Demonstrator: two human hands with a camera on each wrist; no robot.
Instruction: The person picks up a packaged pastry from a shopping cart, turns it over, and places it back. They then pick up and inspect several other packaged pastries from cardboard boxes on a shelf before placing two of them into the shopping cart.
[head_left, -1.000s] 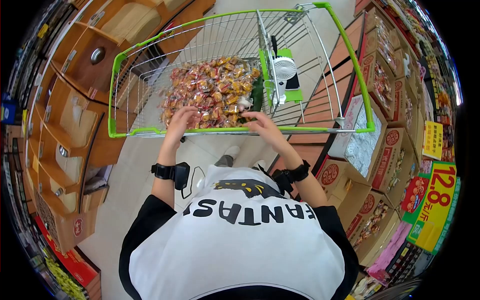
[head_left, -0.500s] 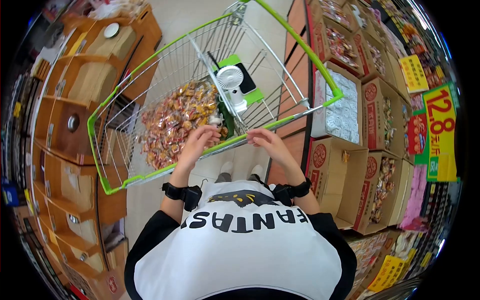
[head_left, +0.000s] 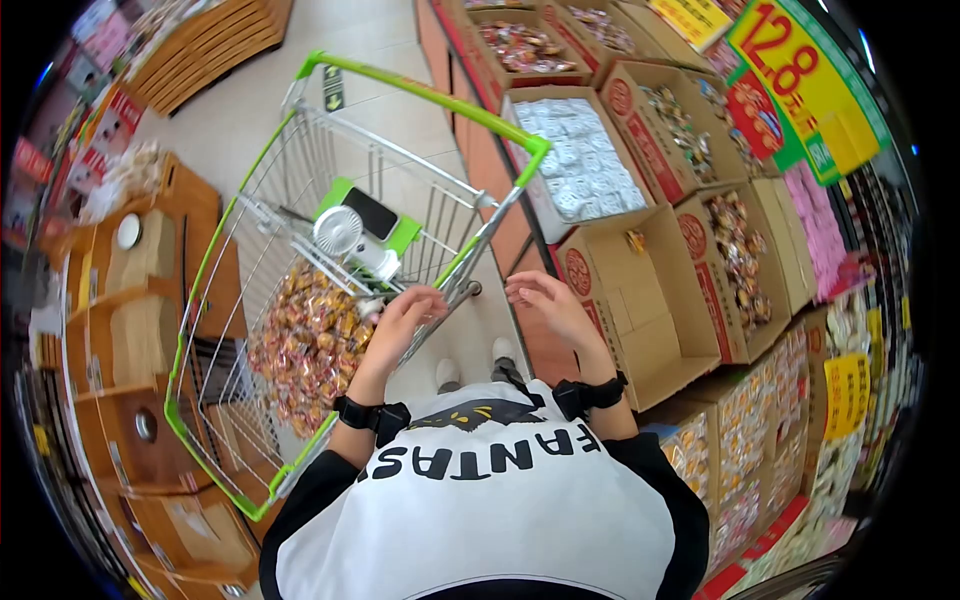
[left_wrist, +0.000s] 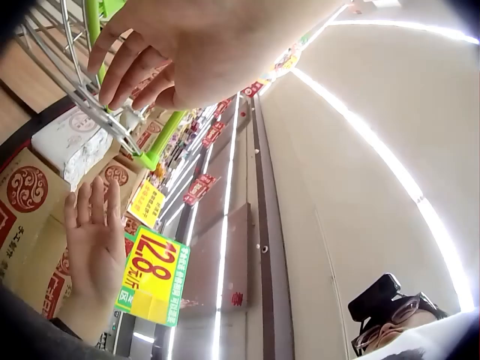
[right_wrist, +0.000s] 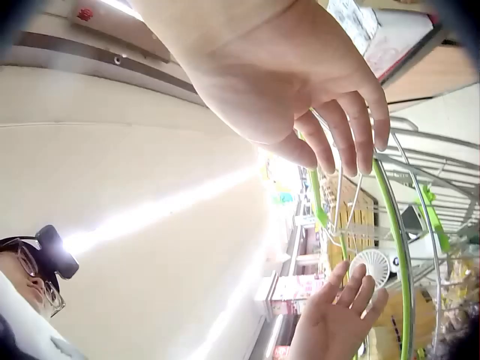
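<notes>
My left hand [head_left: 400,325] hovers beside the near rail of the shopping cart [head_left: 430,80], fingers loosely bent and nothing in them. To its right, my right hand [head_left: 550,305] is held up with relaxed fingers, near the front of a brown cardboard box [head_left: 640,310]. Individually wrapped snacks [head_left: 310,345] fill a big clear bag in the cart. A white handheld fan [head_left: 338,230] and a black phone [head_left: 371,213] rest on the cart's green seat flap [head_left: 405,236]. In the right wrist view, the right palm [right_wrist: 259,94] faces the camera, also holding nothing.
Boxes of white-wrapped packets [head_left: 580,160] and other wrapped sweets [head_left: 738,260] line the right side, under a yellow price sign [head_left: 800,85]. A small packet [head_left: 636,240] lies in the nearest box. Wooden shelving [head_left: 145,330] stands at left.
The head view has turned to the right, so the cart now sits further left and at a steeper angle. Both hands have come away from the cart's rail area toward the boxes.
</notes>
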